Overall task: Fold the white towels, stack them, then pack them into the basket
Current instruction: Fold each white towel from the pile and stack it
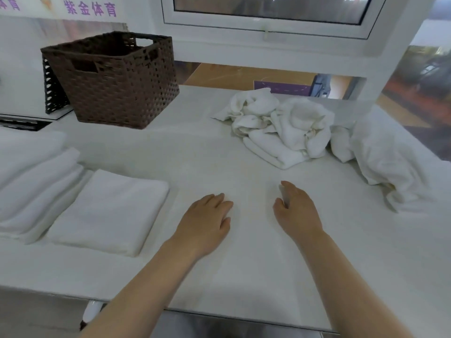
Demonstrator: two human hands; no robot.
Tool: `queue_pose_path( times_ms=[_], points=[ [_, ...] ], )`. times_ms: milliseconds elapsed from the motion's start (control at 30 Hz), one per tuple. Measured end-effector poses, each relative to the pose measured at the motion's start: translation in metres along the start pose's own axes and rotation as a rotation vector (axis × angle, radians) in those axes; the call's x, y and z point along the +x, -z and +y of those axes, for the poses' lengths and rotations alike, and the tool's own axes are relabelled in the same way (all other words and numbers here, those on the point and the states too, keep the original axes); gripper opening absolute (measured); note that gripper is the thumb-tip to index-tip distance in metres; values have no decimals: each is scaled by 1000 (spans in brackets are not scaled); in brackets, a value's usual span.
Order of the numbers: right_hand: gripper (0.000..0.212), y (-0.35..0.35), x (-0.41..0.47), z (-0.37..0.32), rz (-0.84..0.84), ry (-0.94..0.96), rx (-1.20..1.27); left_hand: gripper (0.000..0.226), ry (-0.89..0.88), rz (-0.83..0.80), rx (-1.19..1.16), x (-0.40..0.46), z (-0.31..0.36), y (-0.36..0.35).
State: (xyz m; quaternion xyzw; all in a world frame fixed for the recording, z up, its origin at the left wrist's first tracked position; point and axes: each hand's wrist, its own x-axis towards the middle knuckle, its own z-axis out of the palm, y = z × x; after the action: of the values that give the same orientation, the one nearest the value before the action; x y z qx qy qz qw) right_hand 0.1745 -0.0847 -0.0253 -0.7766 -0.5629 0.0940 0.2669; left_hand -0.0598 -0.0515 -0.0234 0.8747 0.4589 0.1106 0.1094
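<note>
A white towel lies spread flat on the table in front of me, hard to tell from the white surface. My left hand rests palm down on it with relaxed fingers. My right hand sits at the towel's far edge, thumb and fingers pinching a bit of the cloth. One folded towel lies at the left, beside a stack of folded towels. A heap of crumpled towels lies at the back right. The brown woven basket stands at the back left, its inside mostly hidden from here.
Another crumpled white cloth lies at the table's right edge. A black perforated panel leans behind the basket. A white window frame rises behind the table. The table's front edge is close to my body.
</note>
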Motion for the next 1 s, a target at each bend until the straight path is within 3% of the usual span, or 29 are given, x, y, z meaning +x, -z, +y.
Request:
queue_pose_path(
  times_ms=[333, 600, 833, 1000],
  points=[
    [59, -3, 57, 26, 106, -20, -123, 49, -46, 31, -99, 84, 14, -24],
    [72, -14, 108, 25, 183, -80, -59, 44, -18, 125, -207, 84, 4, -23],
    [56, -18, 127, 33, 216, -127, -99, 50, -23, 123, -216, 81, 1, -22],
    [50, -12, 114, 37, 210, -174, 15, 52, 26, 147, -303, 78, 2, -19]
  ],
)
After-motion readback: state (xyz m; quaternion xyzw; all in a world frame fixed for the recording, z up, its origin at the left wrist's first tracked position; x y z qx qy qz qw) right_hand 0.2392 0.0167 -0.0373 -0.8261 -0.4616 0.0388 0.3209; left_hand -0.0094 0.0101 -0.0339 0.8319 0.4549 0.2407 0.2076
